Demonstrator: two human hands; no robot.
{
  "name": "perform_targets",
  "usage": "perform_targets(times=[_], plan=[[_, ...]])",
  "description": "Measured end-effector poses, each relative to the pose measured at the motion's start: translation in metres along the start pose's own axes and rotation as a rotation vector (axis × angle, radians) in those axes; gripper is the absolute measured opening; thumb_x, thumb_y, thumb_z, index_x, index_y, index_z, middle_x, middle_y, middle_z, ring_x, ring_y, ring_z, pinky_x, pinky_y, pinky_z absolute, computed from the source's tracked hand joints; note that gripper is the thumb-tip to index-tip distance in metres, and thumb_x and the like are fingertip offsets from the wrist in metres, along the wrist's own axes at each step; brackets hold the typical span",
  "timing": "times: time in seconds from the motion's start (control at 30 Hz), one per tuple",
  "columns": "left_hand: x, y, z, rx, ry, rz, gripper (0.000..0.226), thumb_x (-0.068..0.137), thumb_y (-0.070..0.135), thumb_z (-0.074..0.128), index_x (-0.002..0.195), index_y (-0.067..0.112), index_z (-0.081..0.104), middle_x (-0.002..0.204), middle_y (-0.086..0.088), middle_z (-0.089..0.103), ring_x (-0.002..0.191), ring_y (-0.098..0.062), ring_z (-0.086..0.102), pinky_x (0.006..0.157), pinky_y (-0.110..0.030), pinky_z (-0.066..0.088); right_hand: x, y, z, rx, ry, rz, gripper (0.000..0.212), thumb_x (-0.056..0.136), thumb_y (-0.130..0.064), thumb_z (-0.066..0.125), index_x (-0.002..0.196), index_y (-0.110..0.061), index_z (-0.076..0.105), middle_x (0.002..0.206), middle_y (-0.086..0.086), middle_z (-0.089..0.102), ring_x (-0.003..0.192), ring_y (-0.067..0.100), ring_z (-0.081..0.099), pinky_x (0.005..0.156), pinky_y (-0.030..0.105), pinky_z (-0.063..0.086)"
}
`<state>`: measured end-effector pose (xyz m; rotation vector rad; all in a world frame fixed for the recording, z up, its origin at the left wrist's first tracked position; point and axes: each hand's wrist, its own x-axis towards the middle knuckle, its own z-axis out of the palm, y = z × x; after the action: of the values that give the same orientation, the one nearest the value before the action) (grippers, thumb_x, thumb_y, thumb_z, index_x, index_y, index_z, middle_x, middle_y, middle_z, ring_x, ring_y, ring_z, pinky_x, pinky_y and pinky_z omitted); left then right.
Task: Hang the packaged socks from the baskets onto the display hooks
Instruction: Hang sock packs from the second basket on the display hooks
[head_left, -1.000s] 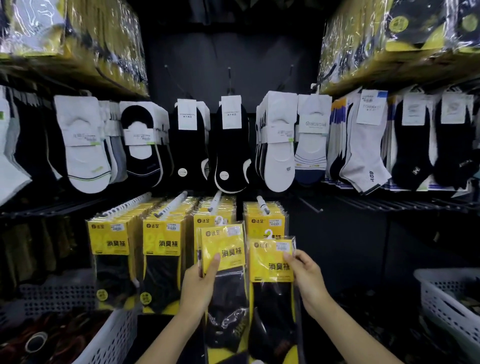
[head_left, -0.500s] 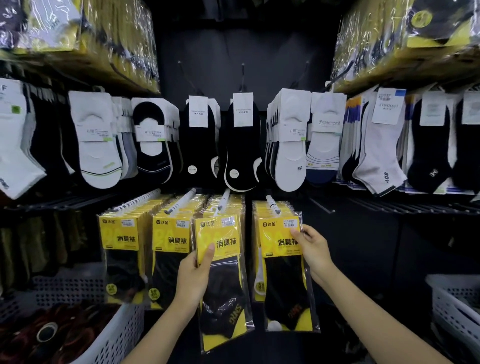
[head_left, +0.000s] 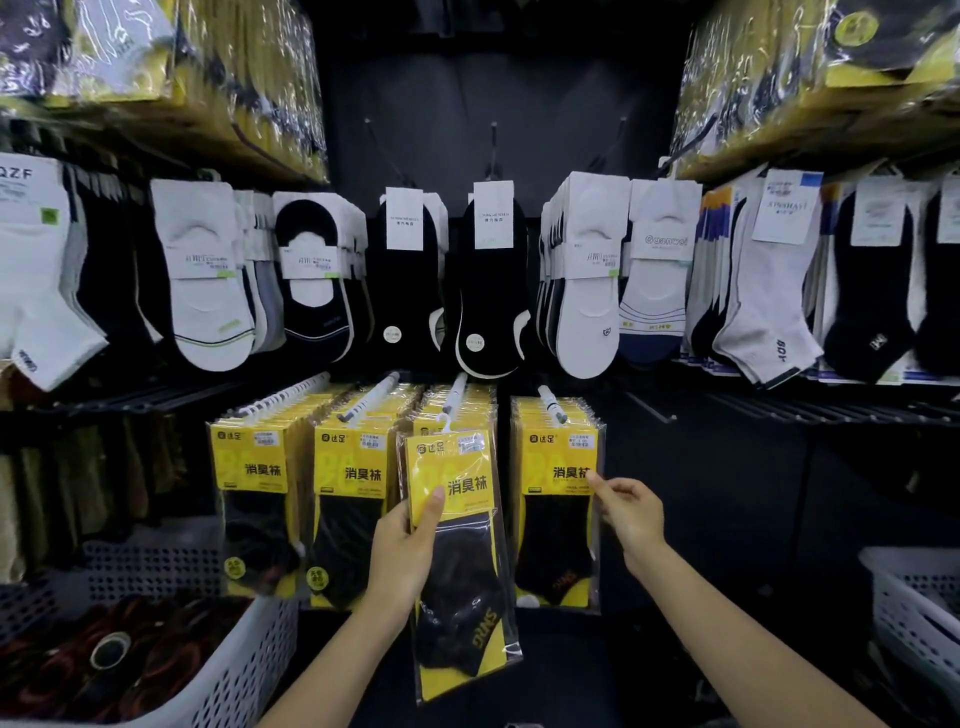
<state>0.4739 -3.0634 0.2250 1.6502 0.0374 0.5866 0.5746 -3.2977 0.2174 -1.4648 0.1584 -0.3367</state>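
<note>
Both bare forearms reach up and forward, the left one nearer the middle. The left hand (head_left: 410, 551) grips a sock packet (head_left: 467, 582) by its left side, thumb laid flat on the front, fingers hidden behind. The right hand (head_left: 631, 514) is raised with loosely curled fingers, its tips at the right edge of a hung packet (head_left: 558, 499); whether they pinch it is unclear.

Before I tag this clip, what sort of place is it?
Most likely a shop's sock aisle: carded socks hang in rows on the walls, yellow packaged socks fill display hooks below, and a white basket sits lower left.
</note>
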Motion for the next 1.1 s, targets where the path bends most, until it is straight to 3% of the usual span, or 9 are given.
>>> perform_targets(times=[0.13, 0.2, 0.3, 0.43, 0.5, 0.63, 0.77, 0.93, 1.1], plan=[[-0.004, 0.001, 0.009, -0.026, -0.049, -0.032, 0.03, 0.089, 0.046, 0.054, 0.08, 0.019, 0.064, 0.067, -0.007, 0.054, 0.065, -0.019, 0.05, 0.057, -0.025, 0.039, -0.016, 0.003, -0.006, -0.04, 0.042, -0.064, 0.028, 0.082, -0.027, 0.074, 0.098, -0.008, 0.061, 0.098, 0.007, 0.062, 0.099, 0.024, 0.06, 0.089, 0.039, 0.052], [-0.006, 0.001, 0.017, -0.032, -0.088, -0.039, 0.028, 0.09, 0.045, 0.053, 0.08, 0.02, 0.062, 0.074, -0.005, 0.054, 0.069, -0.018, 0.05, 0.058, -0.023, 0.038, -0.03, -0.007, -0.004, -0.025, -0.075, -0.108, 0.022, 0.086, -0.032, 0.067, 0.097, -0.013, 0.063, 0.099, 0.003, 0.063, 0.097, 0.019, 0.061, 0.086, 0.033, 0.052], [-0.013, 0.004, 0.035, -0.028, -0.125, -0.038, 0.015, 0.09, 0.043, 0.054, 0.084, 0.033, 0.063, 0.083, 0.009, 0.068, 0.073, -0.002, 0.062, 0.06, -0.01, 0.045, -0.055, -0.024, 0.003, -0.047, -0.294, -0.113, 0.023, 0.091, -0.038, 0.058, 0.102, -0.019, 0.065, 0.099, 0.001, 0.068, 0.091, 0.014, 0.065, 0.075, 0.021, 0.05], [-0.022, 0.012, 0.059, -0.075, -0.24, -0.012, 0.011, 0.09, 0.037, 0.056, 0.089, 0.031, 0.065, 0.078, 0.014, 0.072, 0.075, 0.01, 0.064, 0.06, -0.003, 0.044, -0.072, -0.032, 0.006, 0.075, -0.49, -0.05, 0.024, 0.093, -0.028, 0.058, 0.11, -0.014, 0.066, 0.105, 0.004, 0.073, 0.098, 0.018, 0.07, 0.088, 0.033, 0.054], [-0.022, 0.015, 0.066, -0.108, -0.279, -0.024, 0.013, 0.09, 0.036, 0.056, 0.093, 0.029, 0.067, 0.084, 0.012, 0.073, 0.082, 0.004, 0.067, 0.065, -0.006, 0.046, -0.072, -0.032, 0.001, 0.158, -0.45, -0.037, 0.022, 0.093, -0.023, 0.058, 0.11, -0.012, 0.066, 0.104, 0.005, 0.074, 0.099, 0.02, 0.07, 0.089, 0.036, 0.055], [-0.019, 0.008, 0.074, -0.098, -0.288, -0.057, 0.015, 0.091, 0.035, 0.057, 0.104, 0.03, 0.062, 0.092, 0.015, 0.071, 0.091, 0.002, 0.065, 0.074, -0.01, 0.049, -0.063, -0.027, -0.011, 0.247, -0.264, -0.055, 0.017, 0.092, -0.021, 0.058, 0.104, -0.01, 0.065, 0.098, 0.007, 0.074, 0.09, 0.02, 0.071, 0.074, 0.028, 0.055], [-0.021, 0.002, 0.08, -0.098, -0.316, -0.088, 0.039, 0.09, 0.041, 0.056, 0.126, 0.029, 0.052, 0.112, 0.009, 0.066, 0.107, -0.007, 0.061, 0.099, -0.034, 0.047, -0.048, -0.03, -0.014, 0.194, -0.196, -0.111, 0.015, 0.093, -0.021, 0.058, 0.102, -0.011, 0.065, 0.096, 0.004, 0.074, 0.083, 0.012, 0.071, 0.066, 0.021, 0.054], [-0.018, -0.012, 0.085, -0.111, -0.263, -0.094, 0.046, 0.088, 0.048, 0.052, 0.132, 0.04, 0.039, 0.124, 0.017, 0.054, 0.1, 0.007, 0.053, 0.073, -0.01, 0.042, -0.028, -0.027, 0.004, 0.098, -0.268, -0.165, 0.012, 0.093, -0.022, 0.059, 0.103, -0.019, 0.065, 0.097, 0.0, 0.074, 0.088, 0.011, 0.071, 0.068, 0.02, 0.055], [0.003, -0.029, 0.1, -0.054, -0.241, -0.074, 0.057, 0.093, 0.044, 0.048, 0.145, 0.035, 0.028, 0.143, 0.014, 0.04, 0.115, 0.0, 0.044, 0.09, -0.014, 0.037, -0.002, -0.013, 0.019, 0.1, -0.213, -0.189, 0.013, 0.091, -0.024, 0.061, 0.101, -0.018, 0.067, 0.093, -0.001, 0.075, 0.084, 0.009, 0.072, 0.062, 0.015, 0.054]])
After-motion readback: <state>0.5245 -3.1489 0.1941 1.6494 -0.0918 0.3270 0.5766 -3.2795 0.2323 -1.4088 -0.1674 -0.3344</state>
